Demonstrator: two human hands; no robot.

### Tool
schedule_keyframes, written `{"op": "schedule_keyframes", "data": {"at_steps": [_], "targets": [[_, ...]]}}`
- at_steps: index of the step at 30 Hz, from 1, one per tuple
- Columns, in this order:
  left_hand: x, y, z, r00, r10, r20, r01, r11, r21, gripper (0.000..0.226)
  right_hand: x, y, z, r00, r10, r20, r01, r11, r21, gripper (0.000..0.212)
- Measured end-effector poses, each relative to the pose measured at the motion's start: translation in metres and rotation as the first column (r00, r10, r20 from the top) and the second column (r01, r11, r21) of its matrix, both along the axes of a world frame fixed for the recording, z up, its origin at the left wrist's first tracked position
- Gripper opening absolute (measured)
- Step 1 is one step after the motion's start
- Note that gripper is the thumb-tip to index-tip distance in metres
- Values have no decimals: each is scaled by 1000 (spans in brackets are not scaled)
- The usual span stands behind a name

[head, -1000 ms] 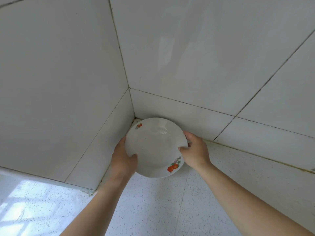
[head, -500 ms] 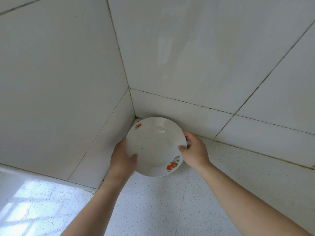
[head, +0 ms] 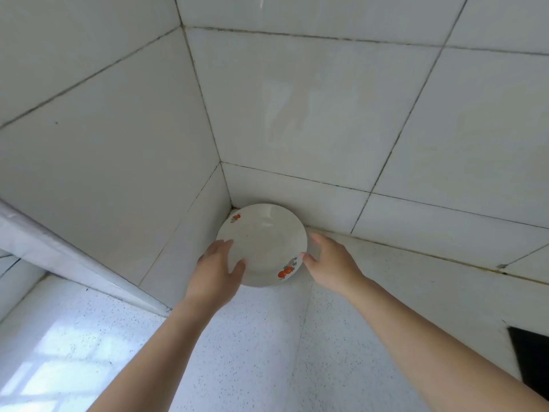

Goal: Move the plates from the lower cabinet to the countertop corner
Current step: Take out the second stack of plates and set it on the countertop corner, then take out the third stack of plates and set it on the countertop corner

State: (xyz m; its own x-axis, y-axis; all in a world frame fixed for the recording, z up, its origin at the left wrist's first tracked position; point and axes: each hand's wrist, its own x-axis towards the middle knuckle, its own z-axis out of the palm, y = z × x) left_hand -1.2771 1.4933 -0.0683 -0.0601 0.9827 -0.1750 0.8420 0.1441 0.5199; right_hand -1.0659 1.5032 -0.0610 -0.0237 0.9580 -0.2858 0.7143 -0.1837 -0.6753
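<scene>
cam: head-worn, your only view | position: above and in front of the plate (head: 261, 245) | facing: forward and down at the plate | range: near, wide-angle | frame: tiled walls (head: 297, 114) behind the plate, speckled countertop (head: 252, 352) in front of it

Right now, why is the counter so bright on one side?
Head view: sunlight falls in a window-shaped patch on the countertop at lower left; a pale glare smears the wall tile; the plate shows a small highlight.
</scene>
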Motion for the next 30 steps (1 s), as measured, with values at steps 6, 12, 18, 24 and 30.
{"op": "schedule_keyframes", "data": {"at_steps": [6,12,18,24,30], "targets": [[23,-73,44,991,-116,-63,122,988,91,57,25,-72,42,995,42,90,-46,998,47,57],[52,-161,80,990,-141,-24,143,976,165,60,59,-165,78,1000,20,5,-20,986,163,53],[83,-245,92,991,-137,-10,137,976,170,59,89,-256,77,997,74,24,-77,984,159,53],[110,-307,85,981,-194,-6,193,970,147,65,115,-319,76,994,91,-53,-82,983,162,49],[129,-337,81,948,-318,26,312,942,125,57,136,-375,83,999,9,-35,-4,990,143,48]]}}
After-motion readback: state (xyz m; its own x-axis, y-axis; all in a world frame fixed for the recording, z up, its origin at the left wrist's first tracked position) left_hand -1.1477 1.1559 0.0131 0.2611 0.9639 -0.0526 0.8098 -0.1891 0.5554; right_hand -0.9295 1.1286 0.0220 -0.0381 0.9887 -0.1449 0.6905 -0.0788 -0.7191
